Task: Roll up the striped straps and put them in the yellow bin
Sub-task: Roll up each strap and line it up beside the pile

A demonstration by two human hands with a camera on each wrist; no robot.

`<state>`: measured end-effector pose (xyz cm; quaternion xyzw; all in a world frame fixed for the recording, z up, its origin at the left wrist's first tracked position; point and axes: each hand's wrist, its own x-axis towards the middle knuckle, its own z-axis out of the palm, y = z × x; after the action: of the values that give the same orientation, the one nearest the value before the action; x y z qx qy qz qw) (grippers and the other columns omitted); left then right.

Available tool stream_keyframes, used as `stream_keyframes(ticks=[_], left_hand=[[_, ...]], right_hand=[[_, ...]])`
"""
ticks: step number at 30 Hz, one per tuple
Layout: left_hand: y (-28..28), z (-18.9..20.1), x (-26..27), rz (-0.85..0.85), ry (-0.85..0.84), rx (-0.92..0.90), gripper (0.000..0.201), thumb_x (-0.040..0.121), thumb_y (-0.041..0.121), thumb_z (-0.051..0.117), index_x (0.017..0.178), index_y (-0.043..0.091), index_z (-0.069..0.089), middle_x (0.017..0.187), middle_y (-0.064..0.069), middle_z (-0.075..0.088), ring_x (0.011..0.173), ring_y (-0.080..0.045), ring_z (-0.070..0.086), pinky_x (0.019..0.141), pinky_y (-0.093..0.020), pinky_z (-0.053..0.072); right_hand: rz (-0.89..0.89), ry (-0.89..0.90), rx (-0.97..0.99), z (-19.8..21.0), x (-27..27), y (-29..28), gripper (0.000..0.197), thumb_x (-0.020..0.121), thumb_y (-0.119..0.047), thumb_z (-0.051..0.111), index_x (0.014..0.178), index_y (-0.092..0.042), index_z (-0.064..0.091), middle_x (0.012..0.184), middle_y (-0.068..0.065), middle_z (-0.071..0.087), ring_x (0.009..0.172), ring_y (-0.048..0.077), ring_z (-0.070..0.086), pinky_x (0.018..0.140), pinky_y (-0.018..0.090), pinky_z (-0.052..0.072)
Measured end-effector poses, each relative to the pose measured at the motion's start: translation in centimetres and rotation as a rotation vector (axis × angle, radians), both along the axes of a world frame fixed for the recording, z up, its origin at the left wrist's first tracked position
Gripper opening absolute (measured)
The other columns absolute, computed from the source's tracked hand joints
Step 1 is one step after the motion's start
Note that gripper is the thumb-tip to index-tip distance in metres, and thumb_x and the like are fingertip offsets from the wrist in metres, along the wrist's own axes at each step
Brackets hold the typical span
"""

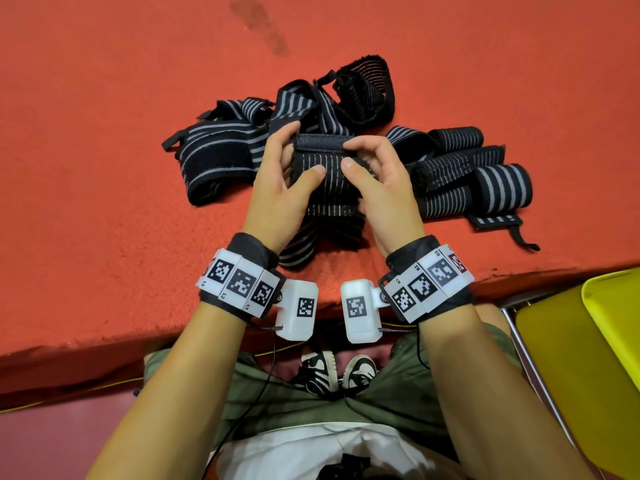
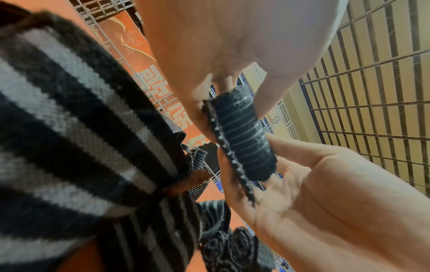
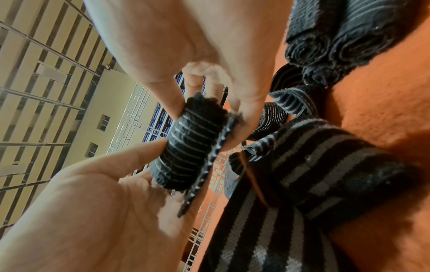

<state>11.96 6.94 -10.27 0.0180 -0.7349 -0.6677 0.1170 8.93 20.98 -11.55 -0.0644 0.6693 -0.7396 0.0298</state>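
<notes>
A red-carpeted bench [image 1: 104, 168] carries everything. Farthest left on it lies a loose heap of unrolled striped straps [image 1: 221, 147], black with pale grey stripes, tangled over one another and reaching toward the middle and the far side.

In the middle, just in front of that heap, both hands hold one strap [image 1: 320, 157] slightly above the bench. The left hand [image 1: 280, 188] grips its left end, thumb pressed on the near face and the fingers [image 1: 285, 131] curled over the far edge. The wrist views show the top of this strap wound into a short, tight roll — the thumbs on one side, the other fingers behind it — while a flat layer stands beside the roll. The unrolled tail [image 1: 304, 244] hangs down between the wrists and rests on the bench near its front edge. The right hand [image 1: 381, 192] pinches the right end of the roll in the same way, thumb in front, fingers bent over the top.

Just right of the hands sit several rolled straps [image 1: 485, 178] bunched together, touching one another, with a thin loop end trailing toward the bench edge.

At the far right, below the bench edge and well apart from the hands, stands the yellow bin [image 1: 588, 358]; only its corner shows.
</notes>
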Motion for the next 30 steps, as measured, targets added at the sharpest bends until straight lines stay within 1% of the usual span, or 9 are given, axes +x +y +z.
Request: stream_keyframes(ticks=[4, 7, 9, 11, 14, 17, 22, 25, 30], left_hand=[[-0.06, -0.14, -0.10, 0.007, 0.013, 0.026, 0.057, 0.092, 0.002, 0.057, 0.145, 0.013, 0.040, 0.123, -0.006, 0.068, 0.114, -0.016, 0.066, 0.100, -0.033, 0.052], [-0.08, -0.11, -0.18, 0.005, 0.018, 0.041, 0.053, 0.092, 0.002, 0.057, 0.141, 0.016, 0.043, 0.120, -0.004, 0.069, 0.113, -0.019, 0.067, 0.100, -0.036, 0.053], [-0.15, -0.13, -0.19, 0.004, 0.025, 0.039, 0.045, 0.093, 0.000, 0.057, 0.135, 0.013, 0.046, 0.113, -0.001, 0.069, 0.104, -0.013, 0.067, 0.094, -0.032, 0.054], [-0.16, -0.12, -0.19, 0.004, 0.043, 0.006, 0.038, 0.095, -0.002, 0.056, 0.130, 0.010, 0.049, 0.110, 0.001, 0.066, 0.099, -0.008, 0.064, 0.089, -0.028, 0.053], [-0.14, -0.05, -0.24, 0.004, 0.081, -0.064, 0.028, 0.097, 0.000, 0.055, 0.122, 0.012, 0.052, 0.108, 0.000, 0.062, 0.099, -0.008, 0.060, 0.089, -0.031, 0.053], [-0.38, -0.32, -0.49, 0.014, 0.125, -0.175, 0.013, 0.100, 0.007, 0.055, 0.111, 0.013, 0.056, 0.104, 0.002, 0.061, 0.097, -0.010, 0.058, 0.090, -0.034, 0.050], [-0.59, -0.33, -0.77, 0.049, 0.122, -0.210, 0.009, 0.103, 0.019, 0.059, 0.104, 0.011, 0.063, 0.095, 0.010, 0.065, 0.091, -0.005, 0.060, 0.087, -0.031, 0.049], [-0.46, -0.25, -0.83, 0.066, 0.097, -0.186, 0.014, 0.102, 0.022, 0.061, 0.098, 0.010, 0.065, 0.096, 0.005, 0.069, 0.091, -0.007, 0.063, 0.088, -0.035, 0.052], [-0.26, -0.33, -0.71, 0.081, 0.057, -0.210, 0.008, 0.098, 0.013, 0.063, 0.105, 0.014, 0.068, 0.104, 0.011, 0.069, 0.098, 0.001, 0.063, 0.091, -0.018, 0.048]], right_hand=[[0.004, -0.001, -0.021, -0.10, -0.13, -0.22, 0.040, 0.089, -0.028, 0.065, 0.123, -0.047, 0.058, 0.121, 0.005, 0.071, 0.118, 0.027, 0.067, 0.104, 0.060, 0.049], [-0.007, -0.045, 0.007, -0.05, -0.29, -0.32, 0.043, 0.084, -0.041, 0.067, 0.124, -0.051, 0.058, 0.125, -0.002, 0.070, 0.122, 0.019, 0.065, 0.109, 0.056, 0.047], [-0.016, -0.047, 0.015, -0.18, -0.41, -0.32, 0.040, 0.082, -0.045, 0.067, 0.122, -0.044, 0.064, 0.127, -0.002, 0.069, 0.125, 0.019, 0.062, 0.110, 0.056, 0.046], [-0.016, -0.022, 0.004, -0.29, -0.34, -0.28, 0.033, 0.087, -0.039, 0.066, 0.119, -0.033, 0.067, 0.123, 0.002, 0.071, 0.121, 0.023, 0.065, 0.107, 0.056, 0.048], [-0.011, 0.033, -0.002, -0.36, -0.17, -0.09, 0.017, 0.096, -0.026, 0.062, 0.112, -0.024, 0.070, 0.115, 0.005, 0.073, 0.113, 0.027, 0.068, 0.103, 0.057, 0.051], [-0.024, 0.083, 0.035, -0.32, -0.13, 0.09, 0.016, 0.100, -0.022, 0.062, 0.111, -0.017, 0.072, 0.112, 0.003, 0.074, 0.112, 0.025, 0.068, 0.103, 0.055, 0.051], [-0.039, 0.080, 0.028, -0.09, -0.21, 0.00, 0.022, 0.100, -0.033, 0.062, 0.106, -0.016, 0.075, 0.107, 0.004, 0.076, 0.109, 0.026, 0.070, 0.102, 0.057, 0.051], [-0.033, 0.073, 0.018, -0.06, -0.32, 0.00, 0.018, 0.099, -0.025, 0.063, 0.101, -0.015, 0.077, 0.105, 0.002, 0.077, 0.108, 0.024, 0.070, 0.103, 0.056, 0.050], [-0.028, 0.032, 0.034, -0.31, -0.50, 0.09, 0.016, 0.094, -0.012, 0.063, 0.099, -0.016, 0.077, 0.105, 0.000, 0.077, 0.109, 0.022, 0.070, 0.105, 0.054, 0.050]])
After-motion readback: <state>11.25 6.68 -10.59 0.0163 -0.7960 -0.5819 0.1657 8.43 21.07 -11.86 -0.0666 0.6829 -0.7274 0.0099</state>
